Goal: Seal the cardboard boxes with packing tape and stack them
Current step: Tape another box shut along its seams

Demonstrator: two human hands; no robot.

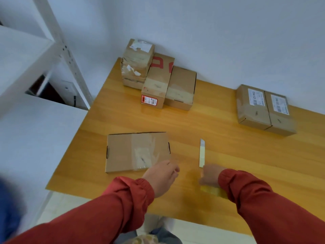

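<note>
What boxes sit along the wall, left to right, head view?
Tall taped box → red-printed box → plain box → labelled box → second labelled box.

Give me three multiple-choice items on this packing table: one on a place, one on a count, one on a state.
1. The two boxes with white labels sit:
A) at the table's far right, by the wall
B) on the shelf
C) on the floor

2. Cardboard boxes on the table:
A) four
B) six
C) nine

3. The right hand:
A) lies flat on a box
B) holds a pale strip by its lower end
C) is out of view

Answers:
1 A, they lie side by side near the wall.
2 B, three at the back, two at right, one flat box in front.
3 B, the strip rises from its curled fingers.
</note>
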